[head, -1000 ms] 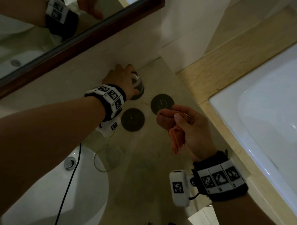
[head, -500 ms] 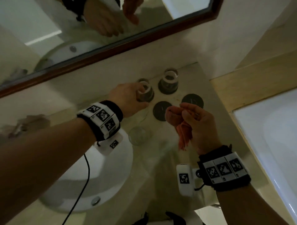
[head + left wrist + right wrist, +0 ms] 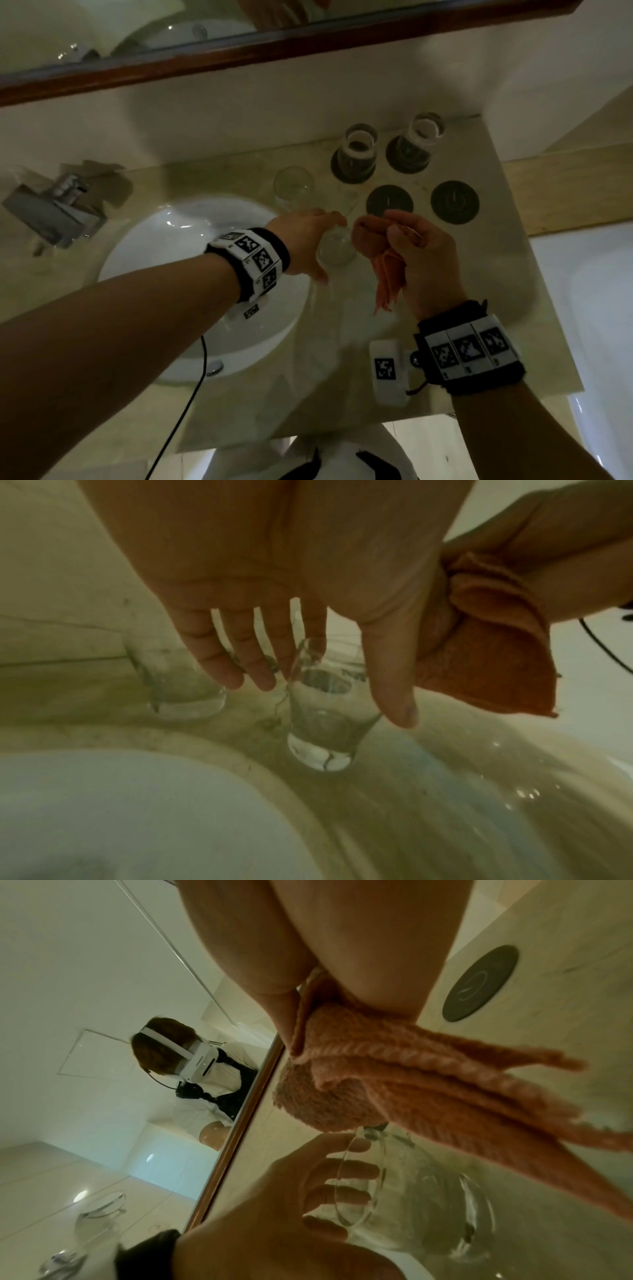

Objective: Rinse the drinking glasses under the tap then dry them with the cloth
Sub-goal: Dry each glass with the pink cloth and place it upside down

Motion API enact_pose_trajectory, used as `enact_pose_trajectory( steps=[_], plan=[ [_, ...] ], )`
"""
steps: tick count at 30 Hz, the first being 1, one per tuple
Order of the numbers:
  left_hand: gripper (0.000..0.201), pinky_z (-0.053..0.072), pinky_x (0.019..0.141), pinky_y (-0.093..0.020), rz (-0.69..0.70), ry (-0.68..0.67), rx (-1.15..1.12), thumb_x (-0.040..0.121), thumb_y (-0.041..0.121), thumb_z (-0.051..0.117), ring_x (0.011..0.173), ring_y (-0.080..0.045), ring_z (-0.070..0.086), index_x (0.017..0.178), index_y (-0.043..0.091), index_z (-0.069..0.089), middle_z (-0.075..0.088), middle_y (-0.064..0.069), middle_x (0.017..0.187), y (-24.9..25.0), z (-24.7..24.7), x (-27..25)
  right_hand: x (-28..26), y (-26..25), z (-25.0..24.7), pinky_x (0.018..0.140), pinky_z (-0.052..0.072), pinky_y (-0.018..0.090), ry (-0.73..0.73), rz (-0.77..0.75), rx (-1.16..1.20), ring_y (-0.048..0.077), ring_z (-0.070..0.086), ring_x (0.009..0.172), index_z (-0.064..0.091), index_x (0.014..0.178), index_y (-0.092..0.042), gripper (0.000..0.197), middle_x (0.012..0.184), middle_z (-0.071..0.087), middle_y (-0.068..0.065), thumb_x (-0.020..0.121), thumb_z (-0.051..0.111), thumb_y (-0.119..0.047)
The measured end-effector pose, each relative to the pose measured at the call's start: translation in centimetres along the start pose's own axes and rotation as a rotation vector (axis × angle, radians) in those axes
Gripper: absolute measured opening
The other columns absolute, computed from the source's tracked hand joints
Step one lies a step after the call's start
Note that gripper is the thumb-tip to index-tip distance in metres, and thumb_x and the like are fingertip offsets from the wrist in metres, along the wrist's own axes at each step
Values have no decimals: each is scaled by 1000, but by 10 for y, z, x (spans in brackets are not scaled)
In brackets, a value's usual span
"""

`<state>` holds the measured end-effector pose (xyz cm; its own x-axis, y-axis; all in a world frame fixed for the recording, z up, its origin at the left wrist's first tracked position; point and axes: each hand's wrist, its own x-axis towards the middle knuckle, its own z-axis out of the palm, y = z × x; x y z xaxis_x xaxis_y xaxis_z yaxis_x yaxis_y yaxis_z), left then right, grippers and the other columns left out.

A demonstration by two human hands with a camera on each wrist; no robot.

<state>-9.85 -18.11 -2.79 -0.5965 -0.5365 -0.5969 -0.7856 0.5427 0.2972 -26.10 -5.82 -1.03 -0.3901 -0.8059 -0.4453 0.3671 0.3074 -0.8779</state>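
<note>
A clear glass (image 3: 339,251) stands upright on the counter beside the basin. My left hand (image 3: 313,245) reaches over it with straight, spread fingers (image 3: 236,666) at its rim and the thumb alongside the glass (image 3: 323,723); no grip shows. My right hand (image 3: 407,250), just right of it, pinches a bunched orange cloth (image 3: 385,284) that hangs down, seen close in the right wrist view as the cloth (image 3: 428,1085) above the glass (image 3: 411,1191). A second clear glass (image 3: 293,186) stands further back. The tap (image 3: 58,205) is at the far left.
Two glasses (image 3: 356,154) (image 3: 416,144) sit on dark coasters by the back wall, with two bare coasters (image 3: 389,204) (image 3: 454,202) in front of them. The white basin (image 3: 178,260) lies left, a bathtub (image 3: 589,291) right, and a mirror (image 3: 171,31) above.
My left hand let go of the glass on the back coaster and drew back to the near clear glass. The right hand kept the cloth and barely moved.
</note>
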Motion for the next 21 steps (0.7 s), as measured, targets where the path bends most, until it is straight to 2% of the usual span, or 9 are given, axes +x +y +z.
enact_pose_trajectory(
  steps=[3,6,9,11,13,15,17,19,21],
  plan=[
    [96,50,97,-42,-11,100,-54,62,45,91,121,-26,56,141,40,38,56,3,135,-3,17,4,0,5,3,100,53,54,21,0,-8,35,72,105,61,115,-3,19,106,76,18,101,50,2],
    [86,47,85,-31,-8,143,-179,63,44,91,113,-24,60,134,35,43,61,3,128,-3,27,8,-1,7,8,98,55,51,53,-23,-19,35,72,103,62,114,-2,19,106,75,22,100,49,4],
    [76,48,78,-29,-18,173,-280,61,42,92,97,-22,62,120,33,44,63,6,113,-5,34,7,-6,5,11,91,60,44,56,-44,-11,31,75,96,59,114,0,19,100,77,16,101,46,5],
    [74,49,80,-30,-18,187,-334,60,42,91,96,-19,60,117,30,45,61,10,112,-9,38,1,-10,2,12,81,62,35,51,-59,-7,24,76,90,58,114,1,19,92,79,9,102,45,5],
    [70,46,74,-24,-23,208,-406,61,46,89,91,-15,58,112,30,44,58,13,107,-16,40,-7,-14,0,16,75,61,30,48,-73,-10,20,77,86,56,116,3,18,87,79,4,102,43,4],
    [65,46,68,-23,-50,235,-491,60,52,86,88,-13,60,105,32,42,58,13,99,-27,40,-19,-18,-2,22,78,62,35,48,-77,-12,24,77,89,56,117,3,19,92,79,8,102,44,4],
    [64,55,75,-31,-71,264,-583,57,55,84,93,-13,64,104,33,45,61,11,99,-40,37,-33,-21,-2,31,84,62,42,49,-70,-15,33,75,96,56,118,4,20,101,77,16,102,44,4],
    [63,57,78,-29,-79,291,-630,59,48,87,96,-10,66,106,33,48,62,11,103,-55,32,-50,-23,-1,43,86,60,47,37,-72,-52,38,73,99,57,116,1,19,104,75,20,102,45,3],
    [63,57,78,-26,-83,327,-655,60,40,89,97,-8,66,107,34,48,61,11,106,-70,26,-68,-25,0,58,86,59,50,22,-88,-107,38,74,96,60,114,-1,18,104,77,17,102,47,1]
  ],
)
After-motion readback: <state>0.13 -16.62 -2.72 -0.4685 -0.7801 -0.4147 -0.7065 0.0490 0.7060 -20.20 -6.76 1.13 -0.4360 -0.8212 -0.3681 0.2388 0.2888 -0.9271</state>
